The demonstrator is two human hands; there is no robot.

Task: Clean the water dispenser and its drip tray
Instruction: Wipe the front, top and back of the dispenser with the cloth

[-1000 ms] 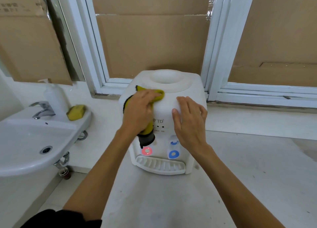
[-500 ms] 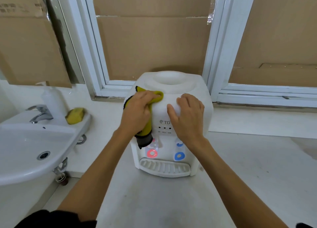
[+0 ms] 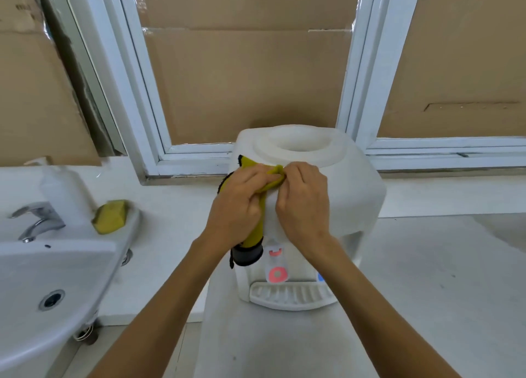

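Since a moment ago, right hand joined left hand mid-frame, both pinching the yellow-green microfibre cloth to regather it atop the white plastic water dispenser.

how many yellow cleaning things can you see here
2: a yellow cloth held by both hands on the dispenser's front, and a yellow sponge on the sink's rim. Others may be hidden.

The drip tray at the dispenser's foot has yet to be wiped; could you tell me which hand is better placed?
Probably the left hand: it grips the yellow cloth, whose tail hangs toward the drip tray.
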